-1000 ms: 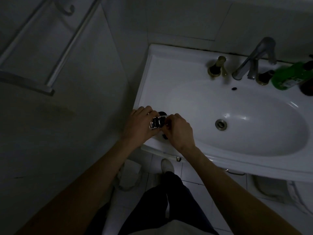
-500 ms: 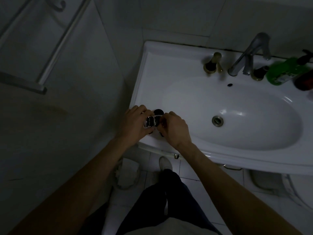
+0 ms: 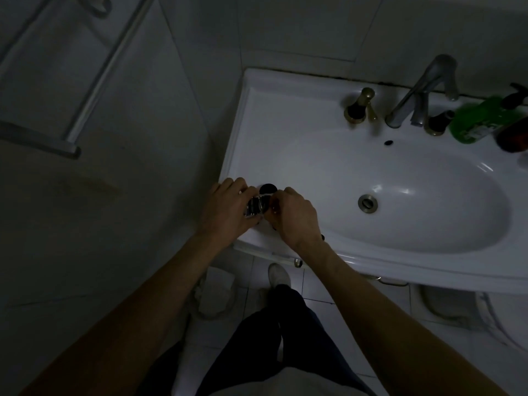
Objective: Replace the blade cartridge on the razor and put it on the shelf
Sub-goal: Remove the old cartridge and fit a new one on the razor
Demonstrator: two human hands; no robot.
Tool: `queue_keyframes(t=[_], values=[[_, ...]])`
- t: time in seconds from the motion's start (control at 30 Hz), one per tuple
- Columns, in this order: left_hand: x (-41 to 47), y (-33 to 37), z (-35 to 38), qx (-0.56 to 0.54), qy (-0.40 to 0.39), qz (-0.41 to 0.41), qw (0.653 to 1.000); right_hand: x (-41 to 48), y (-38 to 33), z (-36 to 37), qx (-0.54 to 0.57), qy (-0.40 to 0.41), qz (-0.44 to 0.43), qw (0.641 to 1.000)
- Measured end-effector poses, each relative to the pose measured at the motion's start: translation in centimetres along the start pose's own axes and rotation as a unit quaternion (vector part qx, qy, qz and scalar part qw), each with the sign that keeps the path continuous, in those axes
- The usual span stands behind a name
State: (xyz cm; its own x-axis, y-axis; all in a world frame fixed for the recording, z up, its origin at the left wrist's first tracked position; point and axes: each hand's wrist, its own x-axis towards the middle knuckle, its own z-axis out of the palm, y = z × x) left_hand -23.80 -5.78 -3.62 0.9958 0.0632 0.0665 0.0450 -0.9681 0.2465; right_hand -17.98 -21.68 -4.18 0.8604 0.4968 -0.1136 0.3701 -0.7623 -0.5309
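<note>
white sink [image 3: 285,138], chrome tap [image 3: 420,90], green bottle [image 3: 477,122]
</note>
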Motion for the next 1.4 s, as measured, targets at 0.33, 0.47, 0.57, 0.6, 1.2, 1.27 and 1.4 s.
queue_keyframes(t=[0.33, 0.47, 0.57, 0.6, 1.2, 1.27, 1.4], values=[[0.2, -0.6, 0.0, 0.011, -0.005, 0.008, 1.000, 0.3, -0.3, 0.4, -0.009, -0.008, -0.004, 1.000], [0.2, -0.7, 0.0, 0.003, -0.001, 0.002, 1.000, 0.5, -0.5, 0.5, -0.011, -0.001, -0.014, 1.000], [0.3, -0.8, -0.2, 0.003, 0.001, 0.005, 1.000, 0.5, -0.7, 0.3, -0.009, -0.005, -0.017, 1.000], [0.3, -1.0, -0.3, 0.001, 0.001, 0.007, 1.000, 0.6, -0.8, 0.2, -0.009, -0.007, -0.019, 1.000], [-0.1, -1.4, -0.3, -0.024, -0.001, 0.002, 1.000, 1.0, -1.0, 0.9, -0.019, 0.000, -0.030, 0.999], [-0.2, -1.4, -0.4, -0.031, 0.002, -0.012, 0.999, 1.1, -1.2, 1.0, -0.035, 0.009, -0.023, 0.999], [-0.2, -1.4, -0.7, -0.039, 0.004, -0.033, 0.999, 1.0, -1.7, 0.8, -0.016, 0.033, -0.014, 0.999]])
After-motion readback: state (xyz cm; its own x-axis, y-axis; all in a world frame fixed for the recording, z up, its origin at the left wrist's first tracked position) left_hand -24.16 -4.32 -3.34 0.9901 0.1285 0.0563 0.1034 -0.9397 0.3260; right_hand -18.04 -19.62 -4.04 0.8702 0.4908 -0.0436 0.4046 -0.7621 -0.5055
